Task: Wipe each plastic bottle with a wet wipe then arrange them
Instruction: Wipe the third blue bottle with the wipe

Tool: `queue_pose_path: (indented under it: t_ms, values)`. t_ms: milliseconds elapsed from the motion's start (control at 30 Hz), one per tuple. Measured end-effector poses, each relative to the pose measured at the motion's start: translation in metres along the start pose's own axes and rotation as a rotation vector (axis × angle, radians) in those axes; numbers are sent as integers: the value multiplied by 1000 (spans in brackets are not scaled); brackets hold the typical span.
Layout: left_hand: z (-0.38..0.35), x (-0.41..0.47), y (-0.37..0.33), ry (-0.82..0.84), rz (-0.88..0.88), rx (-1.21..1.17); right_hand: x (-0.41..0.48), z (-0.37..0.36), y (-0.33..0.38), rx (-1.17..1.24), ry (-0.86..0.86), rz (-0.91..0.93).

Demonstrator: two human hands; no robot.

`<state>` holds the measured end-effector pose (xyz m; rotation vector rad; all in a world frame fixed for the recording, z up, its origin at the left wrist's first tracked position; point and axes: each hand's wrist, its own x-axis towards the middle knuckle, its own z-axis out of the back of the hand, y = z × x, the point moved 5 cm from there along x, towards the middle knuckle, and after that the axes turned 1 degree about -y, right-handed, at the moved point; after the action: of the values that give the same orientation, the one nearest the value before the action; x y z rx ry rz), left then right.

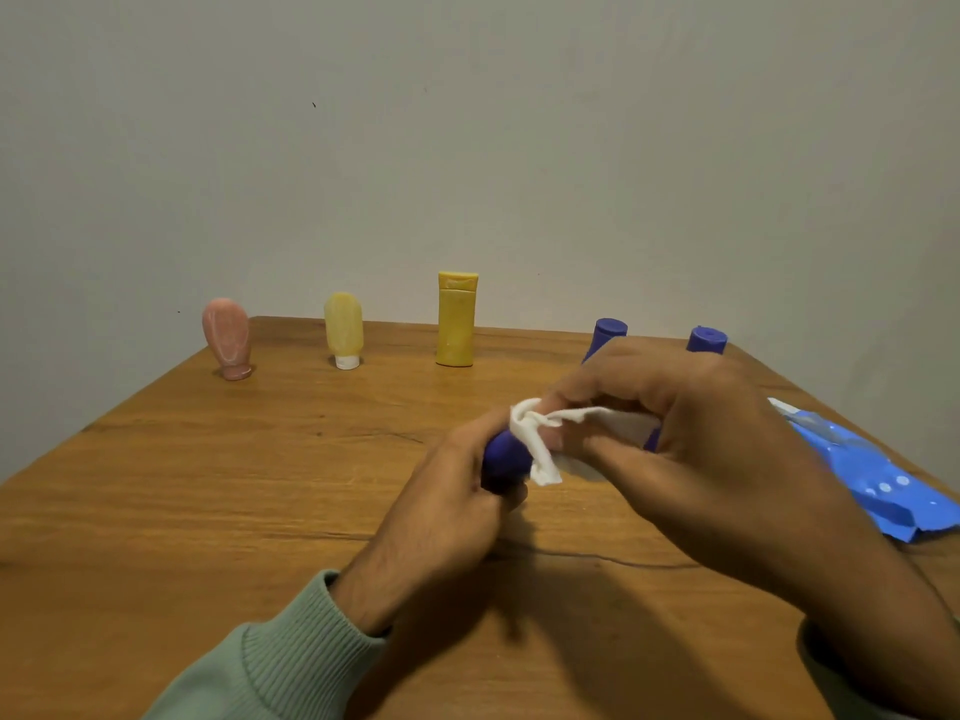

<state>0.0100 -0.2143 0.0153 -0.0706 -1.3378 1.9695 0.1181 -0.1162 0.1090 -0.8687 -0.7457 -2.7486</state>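
the left grip (457,496) grasps a blue bottle (501,459) over the bench (208,485). the right grip (701,433) pinches a white wipe (543,467) against it.

A plain grey-white wall (467,122) fills the upper half; a brown wooden table (208,485) spans the lower half, dimly lit.

Wooden bench (208,485): pink bottle (226,337), pale-yellow bottle (343,327), yellow bottle (456,319) and two purple bottles (608,332) (705,340) (partly hidden) stand upright along the far edge. Blue pack (872,475) lies at right.
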Motion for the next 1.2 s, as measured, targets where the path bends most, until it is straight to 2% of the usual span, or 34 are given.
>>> queue_pose_path:
  t_ms: [167,300,700,1200]
  values:
    - [-5,8,9,67,49,-85,-2,13,-11,84,193,-113]
    - [-3,24,7,122,110,-92,1,4,-43,45,232,-231]
    - [2,100,19,56,128,-201,18,-47,-102,46,146,-396]
    - [-14,106,57,64,195,-330,21,-84,-119,96,125,-448]
